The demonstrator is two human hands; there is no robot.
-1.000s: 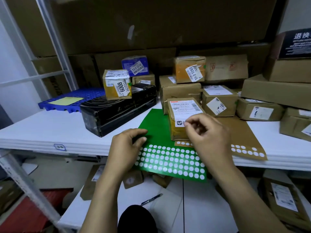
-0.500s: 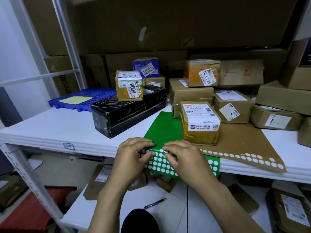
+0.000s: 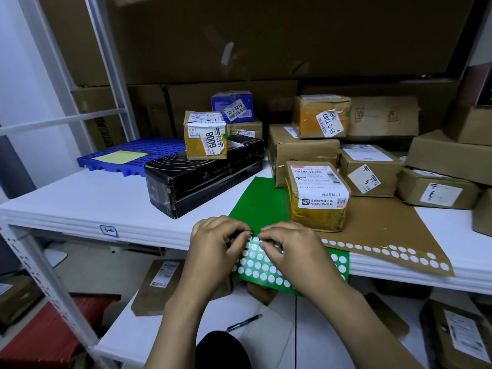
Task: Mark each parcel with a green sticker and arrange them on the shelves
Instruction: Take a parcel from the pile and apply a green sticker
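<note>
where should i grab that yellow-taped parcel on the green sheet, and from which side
Probably best to take the taped parcel across its left and right side faces, near the front, reaching in from the front and above. It lies flat, label up; its left face stands free over the green sticker sheet, while a cardboard box crowds its rear.

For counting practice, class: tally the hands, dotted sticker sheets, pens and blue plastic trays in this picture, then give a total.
Hands: 2, the left hand and right hand
Dotted sticker sheets: 2, the green sheet and brown sheet
Pens: 1, the pen
Blue plastic trays: 1, the blue tray
Total: 6
</note>
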